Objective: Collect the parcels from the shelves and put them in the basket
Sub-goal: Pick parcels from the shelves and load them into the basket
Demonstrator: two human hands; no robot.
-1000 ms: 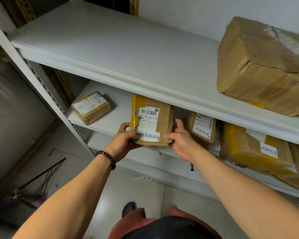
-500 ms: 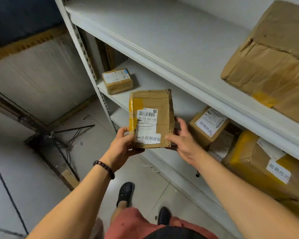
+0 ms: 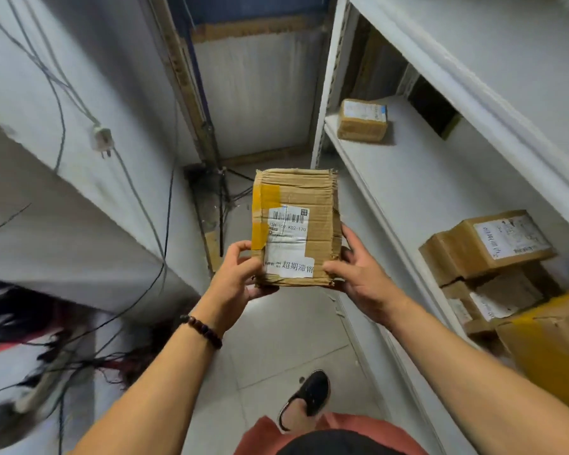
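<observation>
I hold a brown cardboard parcel point(image 3: 296, 224) with yellow tape and a white barcode label upright in front of me, clear of the shelves. My left hand point(image 3: 239, 277) grips its lower left corner and my right hand point(image 3: 358, 270) grips its lower right edge. On the middle shelf point(image 3: 408, 178) to the right sit a small taped parcel point(image 3: 362, 119) at the far end, two stacked labelled parcels point(image 3: 486, 247), and a yellow-taped parcel point(image 3: 549, 349) nearest me. No basket is in view.
The white shelving unit runs along the right, its upright post point(image 3: 326, 93) ahead. A white wall ledge point(image 3: 63, 208) with hanging cables and a plug point(image 3: 101, 139) fills the left. Tangled cables and a power strip point(image 3: 46, 379) lie at lower left. My shoe point(image 3: 309, 395) stands on the tiled floor.
I have lifted the parcel off the middle shelf with both hands and turned left, away from the shelves. The large box on the top shelf has left the view.
</observation>
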